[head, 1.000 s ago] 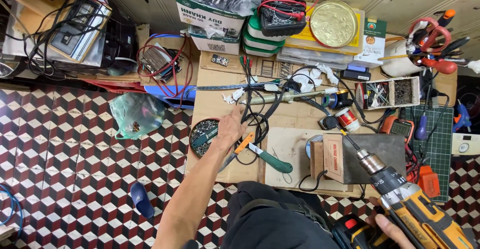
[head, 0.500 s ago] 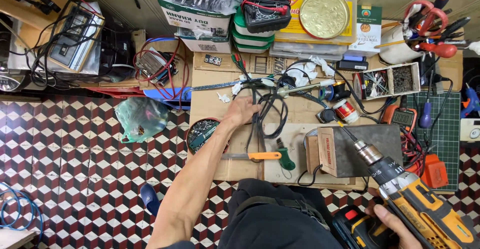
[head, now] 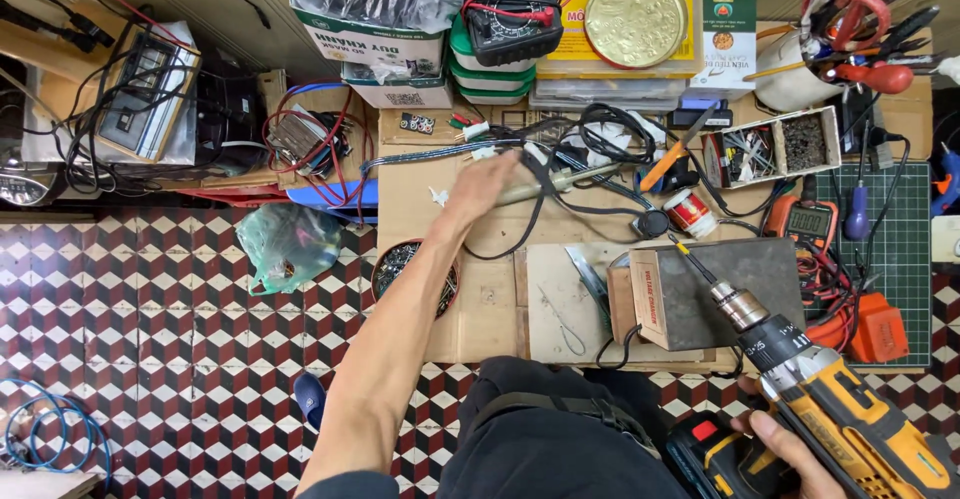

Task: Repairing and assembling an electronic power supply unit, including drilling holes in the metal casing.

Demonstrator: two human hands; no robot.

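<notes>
The left hand (head: 487,183) should wrap tight around the far soldering iron (head: 545,181) handle, while the right hand (head: 785,449) holds the yellow drill (head: 835,414) firmly.

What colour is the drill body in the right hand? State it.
The drill in the right hand is yellow with black, clearest in the head view.

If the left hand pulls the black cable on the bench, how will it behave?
The black cable probably stays floppy: it lies in loose loops. It likely snags and drags neighbours, since it tangles with other wires beside the left hand. It seems light.
</notes>
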